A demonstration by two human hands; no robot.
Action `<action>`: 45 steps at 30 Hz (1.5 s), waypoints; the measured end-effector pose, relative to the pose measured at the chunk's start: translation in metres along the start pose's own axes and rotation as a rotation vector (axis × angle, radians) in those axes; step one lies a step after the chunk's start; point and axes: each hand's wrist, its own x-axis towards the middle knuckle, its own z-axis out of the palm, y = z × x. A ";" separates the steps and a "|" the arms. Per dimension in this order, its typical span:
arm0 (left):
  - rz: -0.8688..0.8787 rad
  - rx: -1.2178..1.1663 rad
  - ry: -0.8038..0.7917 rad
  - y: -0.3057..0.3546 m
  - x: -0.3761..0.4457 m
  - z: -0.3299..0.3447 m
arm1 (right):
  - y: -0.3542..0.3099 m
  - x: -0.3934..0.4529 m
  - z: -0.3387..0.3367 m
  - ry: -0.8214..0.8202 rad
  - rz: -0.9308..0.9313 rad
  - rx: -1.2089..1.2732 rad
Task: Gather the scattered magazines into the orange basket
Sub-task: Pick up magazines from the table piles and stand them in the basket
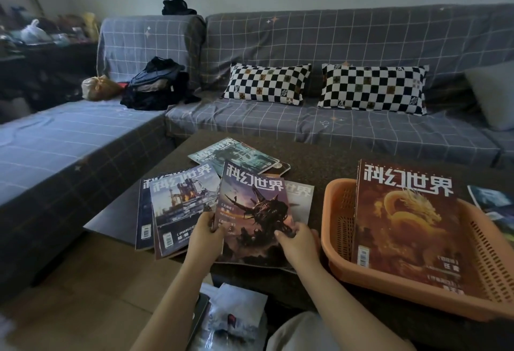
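Note:
A magazine with a purple dusk cover [254, 211] is tilted up off the dark table. My left hand [207, 235] grips its lower left edge, and my right hand [299, 242] grips its lower right edge. Beneath and to the left lie a blue city-cover magazine [180, 206] and a darker one [143, 211]; a teal one [236, 155] lies further back, and a pale one [301, 200] shows to the right. The orange basket [338, 211] sits on the right and holds a brown dragon-cover magazine [406, 225], on top of others.
More magazines [489, 200] lie at the table's right edge past the basket. A grey checked sofa [306, 125] with two chequered pillows [267, 84] runs behind the table. Clothes [158, 86] are piled in its corner. Plastic-wrapped items [230, 314] lie on the floor near my knee.

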 end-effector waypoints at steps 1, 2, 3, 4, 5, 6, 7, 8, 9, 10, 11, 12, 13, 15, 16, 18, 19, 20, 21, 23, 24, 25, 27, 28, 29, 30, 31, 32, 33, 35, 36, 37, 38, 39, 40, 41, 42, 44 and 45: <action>0.005 -0.044 -0.002 -0.002 -0.006 -0.004 | 0.000 -0.002 -0.001 -0.020 -0.002 0.030; 0.010 -0.087 -0.003 -0.004 -0.012 -0.008 | 0.001 -0.005 -0.003 -0.044 -0.003 0.065; 0.015 -0.133 -0.003 -0.005 -0.018 -0.013 | 0.001 -0.008 -0.004 -0.062 -0.004 0.099; 0.023 -0.183 -0.001 -0.006 -0.023 -0.017 | 0.000 -0.012 -0.005 -0.072 -0.004 0.125; 0.032 -0.228 0.001 -0.006 -0.028 -0.022 | -0.002 -0.016 -0.006 -0.073 -0.005 0.143; 0.045 -0.264 0.006 -0.006 -0.033 -0.027 | -0.004 -0.019 -0.007 -0.069 -0.007 0.159; 0.061 -0.291 0.014 -0.005 -0.037 -0.031 | -0.006 -0.022 -0.009 -0.066 -0.011 0.177; 0.078 -0.315 0.020 -0.003 -0.042 -0.034 | -0.009 -0.025 -0.011 -0.068 -0.014 0.200; 0.095 -0.338 0.022 0.000 -0.046 -0.038 | -0.012 -0.028 -0.014 -0.075 -0.018 0.232; 0.113 -0.360 0.018 0.003 -0.050 -0.041 | -0.015 -0.031 -0.018 -0.086 -0.021 0.271; 0.132 -0.376 0.012 0.008 -0.054 -0.044 | -0.018 -0.034 -0.022 -0.095 -0.025 0.313; 0.147 -0.385 0.005 0.013 -0.057 -0.046 | -0.020 -0.035 -0.027 -0.102 -0.037 0.350; 0.159 -0.394 -0.001 0.019 -0.061 -0.046 | -0.023 -0.037 -0.032 -0.109 -0.056 0.378; 0.177 -0.428 -0.010 0.031 -0.066 -0.046 | -0.026 -0.038 -0.043 -0.125 -0.102 0.423; 0.188 -0.439 -0.015 0.037 -0.069 -0.044 | -0.027 -0.038 -0.049 -0.130 -0.123 0.444; 0.217 -0.449 -0.033 0.050 -0.074 -0.040 | -0.028 -0.040 -0.063 -0.122 -0.162 0.474; 0.232 -0.453 -0.044 0.057 -0.076 -0.037 | -0.028 -0.040 -0.071 -0.111 -0.177 0.490; 0.249 -0.457 -0.056 0.064 -0.078 -0.033 | -0.027 -0.040 -0.079 -0.099 -0.186 0.504; 0.272 -0.458 -0.068 0.070 -0.080 -0.027 | -0.026 -0.040 -0.087 -0.085 -0.192 0.518; 0.321 -0.452 -0.093 0.082 -0.083 -0.013 | -0.023 -0.039 -0.106 -0.053 -0.203 0.543; 0.335 -0.451 -0.103 0.088 -0.084 -0.005 | -0.021 -0.038 -0.115 -0.036 -0.206 0.552; 0.344 -0.458 -0.116 0.093 -0.085 0.004 | -0.018 -0.036 -0.125 -0.015 -0.207 0.556; 0.360 -0.479 -0.152 0.101 -0.086 0.024 | -0.009 -0.033 -0.144 0.032 -0.207 0.546; 0.372 -0.479 -0.171 0.105 -0.086 0.034 | -0.005 -0.030 -0.153 0.053 -0.203 0.540; 0.386 -0.474 -0.189 0.109 -0.086 0.046 | 0.001 -0.028 -0.162 0.075 -0.198 0.538; 0.398 -0.471 -0.207 0.112 -0.087 0.057 | 0.006 -0.026 -0.171 0.105 -0.194 0.531; 0.406 -0.464 -0.220 0.115 -0.087 0.069 | 0.013 -0.024 -0.179 0.140 -0.191 0.514; 0.407 -0.451 -0.230 0.118 -0.087 0.081 | 0.019 -0.021 -0.187 0.175 -0.184 0.496; 0.398 -0.432 -0.242 0.120 -0.086 0.093 | 0.026 -0.019 -0.196 0.205 -0.169 0.483; 0.351 -0.414 -0.280 0.121 -0.087 0.119 | 0.039 -0.014 -0.211 0.259 -0.131 0.460; 0.323 -0.402 -0.299 0.122 -0.088 0.132 | 0.045 -0.012 -0.219 0.289 -0.119 0.436; 0.304 -0.375 -0.311 0.122 -0.088 0.144 | 0.052 -0.010 -0.226 0.322 -0.112 0.394; 0.294 -0.352 -0.327 0.122 -0.089 0.155 | 0.059 -0.008 -0.232 0.349 -0.106 0.346; 0.292 -0.338 -0.347 0.121 -0.089 0.165 | 0.065 -0.006 -0.237 0.361 -0.096 0.311; 0.286 -0.326 -0.369 0.120 -0.089 0.175 | 0.071 -0.004 -0.241 0.356 -0.086 0.301; 0.272 -0.283 -0.378 0.119 -0.088 0.184 | 0.076 -0.002 -0.243 0.341 -0.081 0.310; 0.247 -0.213 -0.372 0.119 -0.086 0.192 | 0.082 0.001 -0.244 0.327 -0.078 0.315; 0.205 -0.032 -0.332 0.117 -0.083 0.204 | 0.090 0.005 -0.247 0.315 -0.068 0.277; 0.195 0.024 -0.322 0.116 -0.082 0.209 | 0.093 0.007 -0.248 0.310 -0.062 0.246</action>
